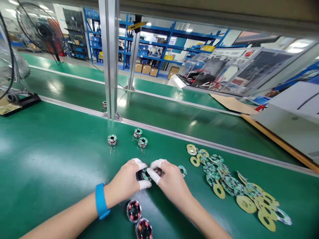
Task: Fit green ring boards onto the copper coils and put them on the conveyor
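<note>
Near the middle of the green bench, my left hand (124, 181) grips a motor stator (146, 174) topped with a ring-shaped green circuit board. White finger cots cover the fingertips. My right hand (173, 181) is closed at the stator's right edge, thumb and fingers pinched against it; its fingers partly hide the part. Below my hands, two stators with copper windings (134, 211) (144, 229) lie with no board on top. A loose ring circuit board (182, 171) rests just beyond my right hand.
Board-topped stators (112, 140) (138, 132) (143, 142) stand farther back, wires sticking out. Many ring boards (231, 182) lie in a loose pile at right, some yellow side up. A metal post (111, 59) rises behind the bench rail. A fan (45, 31) stands at far left.
</note>
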Demonstrator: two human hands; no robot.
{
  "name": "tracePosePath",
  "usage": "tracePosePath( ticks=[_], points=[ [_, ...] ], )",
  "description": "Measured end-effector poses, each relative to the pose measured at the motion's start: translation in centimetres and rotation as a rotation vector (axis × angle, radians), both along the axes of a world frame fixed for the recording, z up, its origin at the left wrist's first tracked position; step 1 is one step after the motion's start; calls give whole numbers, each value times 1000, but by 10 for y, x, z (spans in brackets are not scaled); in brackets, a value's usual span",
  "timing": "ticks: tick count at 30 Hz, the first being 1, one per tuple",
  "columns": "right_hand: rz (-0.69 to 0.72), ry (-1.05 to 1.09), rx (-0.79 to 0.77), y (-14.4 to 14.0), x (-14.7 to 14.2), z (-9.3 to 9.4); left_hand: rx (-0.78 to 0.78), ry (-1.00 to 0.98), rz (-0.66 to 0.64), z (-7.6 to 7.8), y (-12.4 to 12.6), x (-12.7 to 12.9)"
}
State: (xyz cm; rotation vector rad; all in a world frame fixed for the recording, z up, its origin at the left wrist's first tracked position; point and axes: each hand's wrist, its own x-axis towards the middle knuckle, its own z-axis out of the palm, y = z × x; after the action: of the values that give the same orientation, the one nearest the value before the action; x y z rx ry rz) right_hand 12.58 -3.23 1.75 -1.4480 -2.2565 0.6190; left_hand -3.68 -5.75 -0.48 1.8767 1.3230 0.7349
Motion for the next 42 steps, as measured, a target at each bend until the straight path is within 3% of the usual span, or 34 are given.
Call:
tracePosePath(
  ticks=[5,12,19,22,25,27,30,35,42],
  points=[
    [30,-120,133,-5,-1,-6,42,50,21,2,0,2],
    [150,-41,348,-5,3,-17,71,75,16,-2,0,2],
    [152,5,474,-7,2,-25,102,89,3,-4,1,1],
    [121,85,353,-5,8,-19,88,70,0,-1,-2,-2],
    [11,190,61,-1,20,-10,178,49,-5,4,-6,-5],
    [-5,272,-170,-1,27,-7,298,84,-68,6,-8,-7],
    [85,417,-422,-5,27,-13,422,250,-227,6,-8,-8],
    [85,473,-415,-10,15,-28,533,519,-316,5,-9,-7],
    [10,427,-249,-18,9,-35,677,633,-325,6,-18,0]
  ],
)
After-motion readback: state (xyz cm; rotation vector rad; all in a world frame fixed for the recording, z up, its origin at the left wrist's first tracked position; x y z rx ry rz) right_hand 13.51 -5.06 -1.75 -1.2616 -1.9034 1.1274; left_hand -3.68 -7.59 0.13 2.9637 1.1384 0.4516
